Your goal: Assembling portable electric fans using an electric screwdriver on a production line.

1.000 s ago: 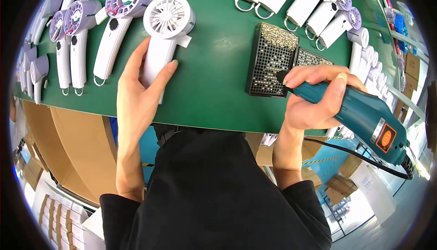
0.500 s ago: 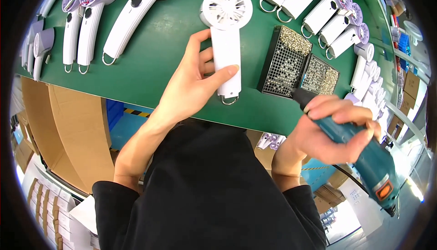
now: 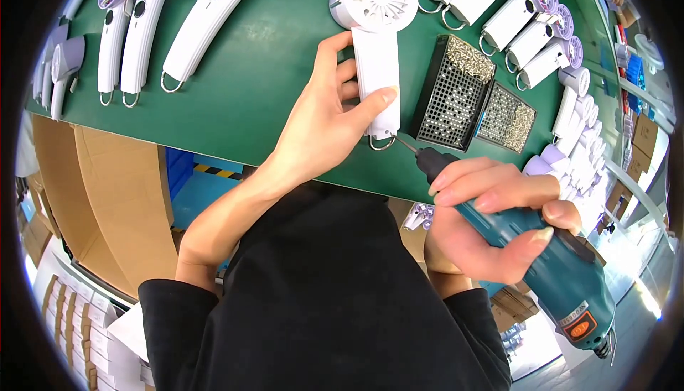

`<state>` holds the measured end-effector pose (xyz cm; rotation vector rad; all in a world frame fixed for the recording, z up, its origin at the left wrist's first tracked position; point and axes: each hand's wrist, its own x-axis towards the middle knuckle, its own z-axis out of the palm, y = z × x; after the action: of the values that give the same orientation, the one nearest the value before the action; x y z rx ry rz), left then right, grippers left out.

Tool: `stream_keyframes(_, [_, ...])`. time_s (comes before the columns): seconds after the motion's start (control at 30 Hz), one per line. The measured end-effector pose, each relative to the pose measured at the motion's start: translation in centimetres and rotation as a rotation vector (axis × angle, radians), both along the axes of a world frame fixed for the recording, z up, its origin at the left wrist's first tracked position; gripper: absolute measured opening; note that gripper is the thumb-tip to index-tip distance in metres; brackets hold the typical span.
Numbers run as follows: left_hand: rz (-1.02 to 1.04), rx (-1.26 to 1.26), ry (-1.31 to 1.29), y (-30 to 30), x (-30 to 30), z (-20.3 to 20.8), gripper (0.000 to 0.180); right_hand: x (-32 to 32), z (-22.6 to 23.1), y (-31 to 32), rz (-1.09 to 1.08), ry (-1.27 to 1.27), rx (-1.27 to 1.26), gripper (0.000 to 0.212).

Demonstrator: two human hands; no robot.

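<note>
My left hand (image 3: 324, 117) is closed round the handle of a white handheld fan (image 3: 377, 63), thumb on top and fingers along its left side. The fan lies on the green table with its round grille away from me and a metal loop at the near end. In my right hand (image 3: 491, 213) is a teal electric screwdriver (image 3: 556, 277) with a black nose. Its thin bit points at the handle's near end, close by the loop; whether it touches I cannot tell. Just right of the fan sit two black screw trays (image 3: 447, 110) holding small screws.
Several unfinished fans (image 3: 206, 28) with exposed wires lie at the far left of the green table (image 3: 278, 56). More white fan bodies (image 3: 507, 24) line the right side, beside a pile of white parts (image 3: 577, 134). A cardboard box (image 3: 117, 206) stands below the table's left front edge.
My right hand has brought the screwdriver left from the screw tray to the fan's near end. My left hand and the fan have shifted a little right and away from me.
</note>
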<state>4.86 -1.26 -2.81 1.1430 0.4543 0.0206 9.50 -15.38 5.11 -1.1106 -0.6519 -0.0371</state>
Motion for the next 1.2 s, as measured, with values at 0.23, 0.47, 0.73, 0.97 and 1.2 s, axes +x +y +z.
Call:
stream_keyframes(0.23, [0.008,0.02,0.016,0.3,0.2,0.3,0.066,-0.1,-0.2,0.4,-0.026,0.002,-0.104,0.037])
stream_keyframes(0.47, [0.062,-0.009,-0.01,1.1,0.4,0.1,0.064,-0.4,-1.4,2.3,-0.053,-0.171,-0.124,0.031])
stream_keyframes(0.73, [0.018,-0.015,-0.051,-1.3,0.2,-1.8,0.074,-1.0,-3.1,0.0,-0.134,-0.197,-0.123,0.027])
stream_keyframes(0.97, [-0.02,0.005,-0.011,-0.1,-0.3,0.3,0.071,-1.1,-3.6,-0.5,-0.081,-0.127,-0.105,0.024])
stream_keyframes(1.2, [-0.031,0.009,-0.002,0.4,0.0,0.2,0.069,-1.1,-3.4,0.1,-0.119,-0.134,-0.116,0.025])
